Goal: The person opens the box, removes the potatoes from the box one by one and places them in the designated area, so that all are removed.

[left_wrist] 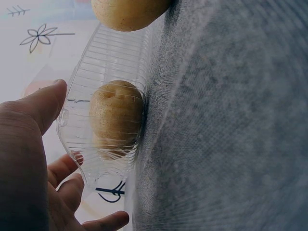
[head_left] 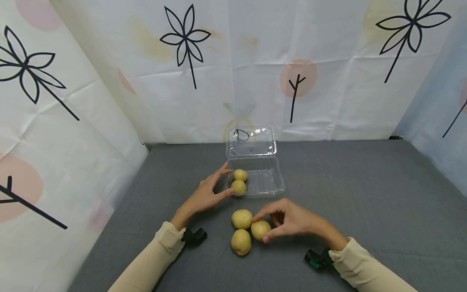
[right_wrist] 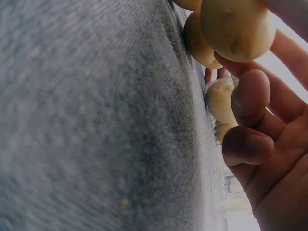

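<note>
A clear plastic clamshell container [head_left: 264,182] stands with its lid [head_left: 251,142] raised at the back. Inside its left part sit two yellow potatoes, a rear one [head_left: 240,174] and a front one [head_left: 238,187]. My left hand [head_left: 209,194] rests at the container's left edge, thumb by the front corner and index finger along the side. In front of the container, my right hand [head_left: 292,219] pinches a potato [head_left: 260,230] between thumb and index finger. Next to that potato lie two others, one behind [head_left: 242,219] and one nearer me [head_left: 241,242].
A grey cloth [head_left: 357,194] covers the table. White curtains [head_left: 255,48] with plant drawings hang at the back and sides. Each wrist wears a black camera mount, such as the left one [head_left: 194,236].
</note>
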A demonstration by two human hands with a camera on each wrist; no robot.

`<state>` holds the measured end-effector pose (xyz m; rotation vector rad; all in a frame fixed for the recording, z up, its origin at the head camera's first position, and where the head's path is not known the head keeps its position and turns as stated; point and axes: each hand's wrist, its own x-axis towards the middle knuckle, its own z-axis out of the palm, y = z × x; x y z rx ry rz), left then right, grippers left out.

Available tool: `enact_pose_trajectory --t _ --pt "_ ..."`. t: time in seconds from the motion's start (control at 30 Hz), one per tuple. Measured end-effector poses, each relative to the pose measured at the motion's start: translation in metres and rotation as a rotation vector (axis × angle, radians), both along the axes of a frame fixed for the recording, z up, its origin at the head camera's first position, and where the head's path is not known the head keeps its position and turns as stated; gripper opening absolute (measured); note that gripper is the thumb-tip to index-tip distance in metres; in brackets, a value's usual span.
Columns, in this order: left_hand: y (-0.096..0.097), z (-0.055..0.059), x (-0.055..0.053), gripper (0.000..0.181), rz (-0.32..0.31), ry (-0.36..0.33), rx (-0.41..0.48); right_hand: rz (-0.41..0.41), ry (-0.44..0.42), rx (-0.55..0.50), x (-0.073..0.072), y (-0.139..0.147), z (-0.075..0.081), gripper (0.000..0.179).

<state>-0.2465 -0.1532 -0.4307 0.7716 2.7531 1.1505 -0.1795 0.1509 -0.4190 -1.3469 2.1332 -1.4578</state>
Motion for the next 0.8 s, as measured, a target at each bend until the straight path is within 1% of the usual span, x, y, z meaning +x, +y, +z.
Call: enact_pose_trajectory --t 0.1,0.4,0.63,0.8 --pt "-0.0002 -0.0002 -0.0003 0.067 0.000 0.003 -0.003 0.030 -0.018 0.011 0.0004 -0.0008 -0.0012 0.041" --pt "-0.0001 0.0012 0.0005 0.065 0.004 -0.006 -0.009 0.065 -0.077 0.063 0.0014 -0.0020 -0.0022 0.041" --pt "0.0000 0.0014 0.0007 0.065 0.003 -0.003 -0.007 0.080 -0.068 0.071 0.0021 -0.0029 -0.0065 0.040" --pt "0.0007 0.0006 0.0001 0.066 0.004 -0.004 -0.003 0.080 -0.083 0.072 0.0028 -0.0035 -0.0073 0.040"
